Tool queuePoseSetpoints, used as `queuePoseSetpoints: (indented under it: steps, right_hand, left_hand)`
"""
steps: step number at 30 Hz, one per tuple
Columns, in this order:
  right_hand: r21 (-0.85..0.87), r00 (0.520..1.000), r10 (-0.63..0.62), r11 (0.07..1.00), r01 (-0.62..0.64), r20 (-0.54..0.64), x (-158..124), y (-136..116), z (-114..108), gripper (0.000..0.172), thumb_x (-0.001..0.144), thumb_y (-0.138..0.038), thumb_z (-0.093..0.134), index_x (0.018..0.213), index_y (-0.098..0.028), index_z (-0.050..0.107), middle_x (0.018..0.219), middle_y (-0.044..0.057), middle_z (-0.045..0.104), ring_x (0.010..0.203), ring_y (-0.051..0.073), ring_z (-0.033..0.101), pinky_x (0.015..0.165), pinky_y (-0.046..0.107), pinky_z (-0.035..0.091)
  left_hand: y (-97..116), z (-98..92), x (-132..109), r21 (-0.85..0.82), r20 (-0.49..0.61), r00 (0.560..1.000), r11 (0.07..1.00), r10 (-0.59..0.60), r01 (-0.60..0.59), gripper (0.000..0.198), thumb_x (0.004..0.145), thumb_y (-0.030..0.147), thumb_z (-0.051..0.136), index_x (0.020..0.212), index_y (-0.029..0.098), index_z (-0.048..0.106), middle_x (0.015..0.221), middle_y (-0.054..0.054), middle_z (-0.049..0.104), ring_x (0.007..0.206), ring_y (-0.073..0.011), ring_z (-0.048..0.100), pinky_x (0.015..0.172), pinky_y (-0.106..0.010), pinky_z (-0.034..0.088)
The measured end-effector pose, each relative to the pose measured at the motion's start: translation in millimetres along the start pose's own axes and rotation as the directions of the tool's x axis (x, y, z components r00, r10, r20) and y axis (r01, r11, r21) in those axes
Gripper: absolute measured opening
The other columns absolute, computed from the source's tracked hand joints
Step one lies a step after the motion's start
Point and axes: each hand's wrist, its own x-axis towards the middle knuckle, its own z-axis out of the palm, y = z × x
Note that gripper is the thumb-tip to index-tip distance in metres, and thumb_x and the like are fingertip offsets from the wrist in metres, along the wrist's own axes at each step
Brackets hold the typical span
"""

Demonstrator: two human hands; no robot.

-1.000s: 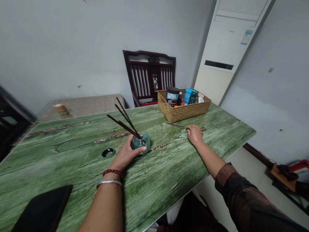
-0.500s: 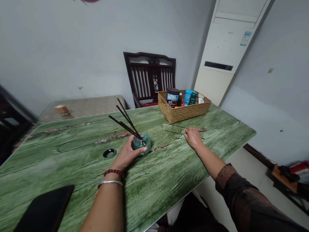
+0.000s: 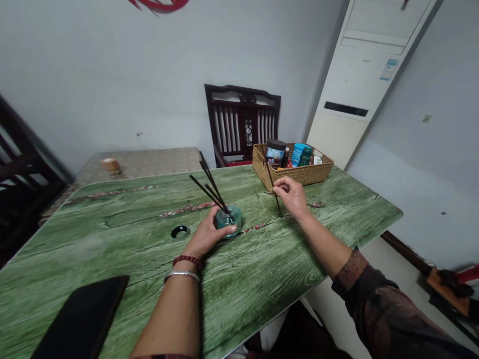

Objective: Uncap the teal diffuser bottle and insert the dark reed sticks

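Observation:
My left hand (image 3: 214,232) wraps around a small teal glass diffuser bottle (image 3: 233,219) standing on the green wood-patterned table (image 3: 239,279). Several dark reed sticks (image 3: 214,189) fan out of its neck, leaning to the left. Between thumb and fingertips, my right hand (image 3: 291,196) pinches a dark reed stick (image 3: 270,174), lifted and nearly upright to the right of the bottle. Left of my left hand lies a black ring-shaped cap (image 3: 180,231). Near the right hand, another thin dark stick seems to lie on the table, partly hidden.
A woven basket (image 3: 307,175) with a dark-lidded jar (image 3: 276,153), a blue can (image 3: 298,154) and other items sits at the table's far edge. A black flat object (image 3: 82,319) lies at the near left. Behind stand a wooden chair (image 3: 245,119) and a white air conditioner (image 3: 348,85).
My right hand has risen from the tabletop with a reed stick pinched in it. My left hand stays on the bottle. The whole view has shifted slightly.

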Motion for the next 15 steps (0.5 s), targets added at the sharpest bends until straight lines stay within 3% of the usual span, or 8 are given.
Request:
queuePoseSetpoints:
  steps: [3, 8, 15]
  right_hand:
    - [0.186, 0.998, -0.059, 0.98, 0.064, -0.031, 5, -30, 19, 0.021, 0.079, -0.04, 0.07, 0.085, -0.021, 0.063, 0.081, 0.0, 0.068, 0.074, 0.016, 0.064, 0.071, 0.029, 0.052]
    - [0.336, 0.985, -0.158, 0.926, 0.174, -0.073, 8, -67, 52, 0.023, 0.084, -0.043, 0.071, 0.086, -0.023, 0.061, 0.083, -0.001, 0.067, 0.076, 0.015, 0.065, 0.074, 0.029, 0.055]
    - [0.344, 0.983, -0.185, 0.923, 0.174, 0.0, 6, -64, 90, 0.022, 0.085, -0.043, 0.07, 0.086, -0.024, 0.06, 0.082, -0.002, 0.067, 0.075, 0.013, 0.066, 0.074, 0.028, 0.055]
  left_hand:
    - [3, 0.2, -1, 0.013, -0.01, 1.0, 1.0, 0.008, -0.008, 0.08, 0.061, 0.058, 0.082, 0.127, 0.02, 0.055, 0.123, -0.011, 0.069, 0.114, -0.032, 0.066, 0.103, -0.046, 0.049]
    - [4, 0.2, -1, 0.02, -0.012, 1.0, 1.0, 0.017, -0.017, 0.08, 0.062, 0.057, 0.082, 0.127, 0.019, 0.055, 0.124, -0.011, 0.069, 0.115, -0.0319, 0.065, 0.104, -0.046, 0.048]
    - [0, 0.8, 1, 0.03, -0.012, 0.999, 0.999, 0.044, -0.043, 0.08, 0.062, 0.058, 0.081, 0.126, 0.018, 0.055, 0.12, -0.011, 0.068, 0.114, -0.0328, 0.063, 0.102, -0.046, 0.048]
